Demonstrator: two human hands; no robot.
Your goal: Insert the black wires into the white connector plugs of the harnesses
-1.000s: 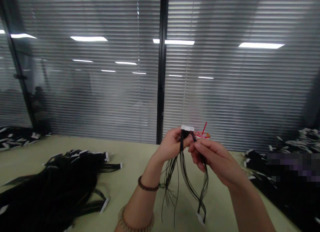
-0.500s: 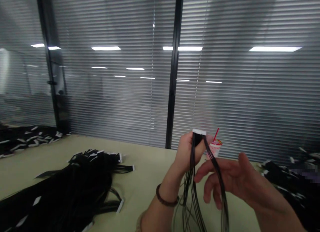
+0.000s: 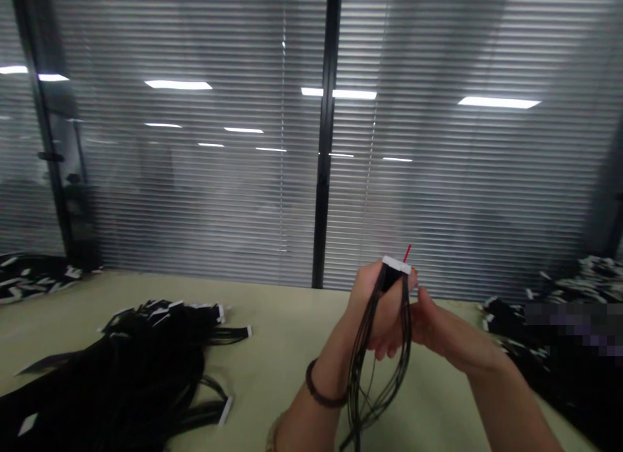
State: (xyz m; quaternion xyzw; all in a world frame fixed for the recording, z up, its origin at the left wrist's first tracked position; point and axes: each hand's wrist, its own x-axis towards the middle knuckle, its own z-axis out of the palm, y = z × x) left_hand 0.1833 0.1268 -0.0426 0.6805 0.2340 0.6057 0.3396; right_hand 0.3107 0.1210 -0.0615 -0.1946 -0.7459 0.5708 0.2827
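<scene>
head view: a bundle of thin black wires [image 3: 384,348] is held up above the pale green table [image 3: 272,335], its white connector [image 3: 396,264] at the top. the left hand [image 3: 377,303] is closed around the wires just under that connector, and the loose strands hang down past the wrist. the right hand [image 3: 440,332] is pressed against the bundle from the side, but whether its fingers are closed on the strands cannot be told. the harness is judged light, limp and prone to tangling; the rigid connector is judged the surest place to be gripped. a large heap of similar cables [image 3: 126,374] is spread on the table to the left, another pile [image 3: 559,322] to the right.
</scene>
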